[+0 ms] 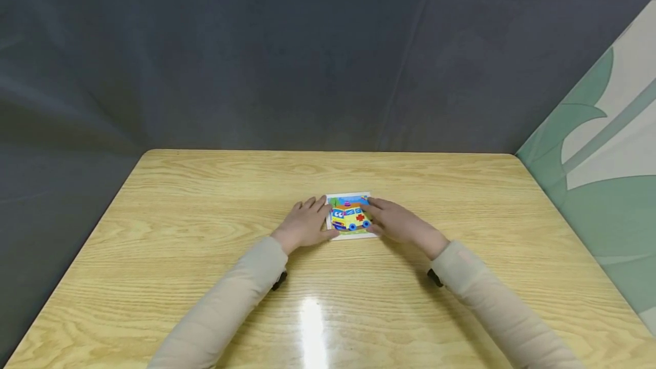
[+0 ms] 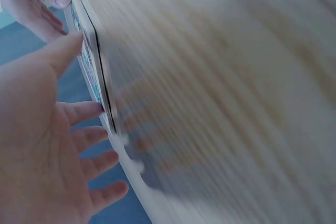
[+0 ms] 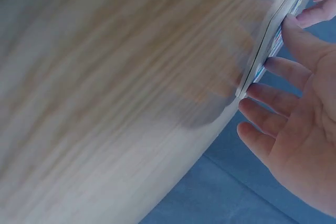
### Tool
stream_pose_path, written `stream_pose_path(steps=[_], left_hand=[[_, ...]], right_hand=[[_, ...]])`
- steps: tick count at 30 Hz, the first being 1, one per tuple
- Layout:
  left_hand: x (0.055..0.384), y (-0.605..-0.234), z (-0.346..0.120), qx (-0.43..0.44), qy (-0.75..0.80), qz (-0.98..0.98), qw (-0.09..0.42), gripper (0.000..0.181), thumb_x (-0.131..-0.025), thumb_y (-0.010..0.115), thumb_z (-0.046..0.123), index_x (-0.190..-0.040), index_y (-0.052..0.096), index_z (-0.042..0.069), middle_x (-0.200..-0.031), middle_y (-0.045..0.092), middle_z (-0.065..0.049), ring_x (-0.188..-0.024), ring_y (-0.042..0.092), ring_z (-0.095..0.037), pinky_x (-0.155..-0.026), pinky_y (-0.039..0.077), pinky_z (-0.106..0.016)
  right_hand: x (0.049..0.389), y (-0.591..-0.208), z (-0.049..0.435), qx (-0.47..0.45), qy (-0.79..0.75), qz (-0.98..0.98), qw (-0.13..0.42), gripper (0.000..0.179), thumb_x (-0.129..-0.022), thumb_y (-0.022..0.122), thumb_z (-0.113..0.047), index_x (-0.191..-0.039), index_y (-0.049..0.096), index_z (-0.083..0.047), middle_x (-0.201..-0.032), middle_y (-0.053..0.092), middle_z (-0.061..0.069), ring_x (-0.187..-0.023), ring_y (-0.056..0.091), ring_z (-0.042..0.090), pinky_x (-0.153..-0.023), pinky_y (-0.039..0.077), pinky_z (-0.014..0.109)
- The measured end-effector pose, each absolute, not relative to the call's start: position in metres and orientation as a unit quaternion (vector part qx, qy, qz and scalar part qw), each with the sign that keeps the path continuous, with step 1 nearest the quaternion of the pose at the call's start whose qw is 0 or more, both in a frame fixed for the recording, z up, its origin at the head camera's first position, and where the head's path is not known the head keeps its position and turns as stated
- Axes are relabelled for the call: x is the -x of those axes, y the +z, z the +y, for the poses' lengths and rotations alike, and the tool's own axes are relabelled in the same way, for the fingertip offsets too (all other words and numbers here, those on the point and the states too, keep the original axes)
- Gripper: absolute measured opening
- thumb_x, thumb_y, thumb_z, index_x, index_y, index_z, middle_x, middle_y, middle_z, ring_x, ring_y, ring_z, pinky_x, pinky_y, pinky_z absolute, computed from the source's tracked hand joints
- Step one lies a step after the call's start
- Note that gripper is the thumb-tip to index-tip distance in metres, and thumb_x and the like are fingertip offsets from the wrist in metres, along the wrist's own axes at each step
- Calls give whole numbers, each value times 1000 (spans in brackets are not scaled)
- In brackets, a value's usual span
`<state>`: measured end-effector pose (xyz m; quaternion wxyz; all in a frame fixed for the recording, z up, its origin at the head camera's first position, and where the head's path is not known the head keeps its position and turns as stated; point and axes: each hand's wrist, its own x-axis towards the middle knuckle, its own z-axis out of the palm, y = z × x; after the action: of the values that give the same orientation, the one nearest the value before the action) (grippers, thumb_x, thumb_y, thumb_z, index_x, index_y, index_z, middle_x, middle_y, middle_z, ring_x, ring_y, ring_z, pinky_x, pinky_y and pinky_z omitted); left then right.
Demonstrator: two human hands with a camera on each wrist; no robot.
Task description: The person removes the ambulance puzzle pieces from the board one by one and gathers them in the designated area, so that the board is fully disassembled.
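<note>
Picture board [image 1: 353, 218]: flat on the counter [image 1: 215, 192], a little beyond its middle, between the two hands; thin, with a white border.
Artwork: cartoon ambulance with eyes, yellow body, red cross and blue wheels, on a blue and green ground.
Left hand [image 1: 304, 225]: at the board's left edge; thumb at the near left corner, index fingertip at the edge, the other fingers [image 2: 100, 165] spread apart and reaching past the board.
Right hand [image 1: 400, 222]: at the board's right edge, thumb near the near right corner, index finger over the printed face; its fingers [image 3: 270, 98] are parted and loosely bent, not clamped on anything.
Sleeves: pale on both forearms, left [image 1: 220, 312] and right [image 1: 497, 300], with a small dark piece under each wrist.
Counter: light wood grain, a bright glare patch nearest the viewer.
Backdrop [image 1: 307, 56]: dark cloth behind the counter and along its left.
Panel [image 1: 610, 221]: green and white leaf-like shapes, on the right.
</note>
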<state>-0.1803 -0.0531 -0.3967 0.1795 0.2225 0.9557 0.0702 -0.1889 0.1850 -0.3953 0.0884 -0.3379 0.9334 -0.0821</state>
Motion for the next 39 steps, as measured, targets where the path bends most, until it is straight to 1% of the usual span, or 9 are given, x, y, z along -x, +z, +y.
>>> stream_pose_path(steps=[5, 8, 16, 23, 27, 30, 34, 36, 39], left_hand=[[185, -401, -63, -210, 82, 955, 193, 85, -92, 43, 64, -155, 14, 13, -163, 10, -6, -150, 12, -28, -122, 14, -51], [186, -402, -68, -206, 84, 954, 202, 89, -91, 44, 66, -155, 12, 13, -163, 9, -5, -151, 10, -27, -122, 13, -51], [186, -400, -78, -216, 114, 944, 220, 88, -91, 49, 61, -155, 11, 13, -163, 4, -5, -151, 7, -28, -122, 11, -52], [188, -396, -89, -225, 119, 938, 236, 90, -91, 52, 59, -155, 11, 12, -163, 2, -4, -151, 4, -30, -122, 8, -54], [189, -394, -94, -221, 128, 936, 242, 94, -88, 56, 58, -155, 10, 11, -163, 1, -5, -151, 4, -32, -121, 7, -55], [189, -394, -96, -223, 134, 936, 238, 95, -88, 58, 57, -155, 11, 9, -163, 2, -7, -150, 5, -34, -121, 8, -56], [188, -395, -96, -224, 139, 937, 228, 95, -87, 58, 58, -155, 12, 10, -163, 4, -7, -150, 6, -34, -121, 9, -56], [187, -396, -96, -222, 142, 938, 226, 95, -87, 58, 59, -155, 12, 10, -163, 5, -7, -150, 6, -33, -121, 9, -56], [186, -396, -96, -220, 149, 938, 224, 94, -88, 57, 58, -155, 12, 10, -163, 5, -7, -150, 7, -34, -121, 10, -56]], right_hand=[[189, -397, 180, 343, -73, 932, 90, 57, -94, 60, -25, -140, 44, 4, -143, 41, 31, -131, 44, 45, -107, 41, 53], [188, -396, 175, 344, -69, 931, 95, 58, -93, 61, -27, -140, 45, 4, -143, 42, 30, -131, 44, 44, -106, 42, 52], [185, -392, 164, 338, -59, 934, 101, 58, -92, 63, -27, -139, 46, 2, -141, 46, 29, -130, 46, 42, -106, 43, 50], [186, -388, 151, 318, -60, 937, 132, 61, -92, 62, -31, -141, 45, 1, -144, 43, 28, -135, 40, 42, -112, 35, 51], [186, -384, 144, 317, -60, 937, 137, 60, -91, 63, -32, -139, 47, 1, -142, 46, 27, -132, 45, 41, -110, 39, 51], [187, -379, 138, 307, -74, 939, 137, 54, -91, 64, -29, -135, 52, 1, -136, 52, 24, -124, 52, 39, -104, 45, 49], [195, -376, 127, 276, -127, 943, 138, 39, -92, 64, -18, -126, 58, 0, -125, 60, 17, -114, 59, 32, -97, 51, 43], [200, -375, 122, 255, -174, 940, 147, 32, -92, 62, -11, -122, 60, 0, -120, 63, 15, -110, 61, 29, -94, 53, 40], [209, -376, 114, 226, -248, 927, 167, 27, -93, 59, -4, -119, 61, 0, -117, 65, 15, -106, 62, 27, -90, 54, 37]])
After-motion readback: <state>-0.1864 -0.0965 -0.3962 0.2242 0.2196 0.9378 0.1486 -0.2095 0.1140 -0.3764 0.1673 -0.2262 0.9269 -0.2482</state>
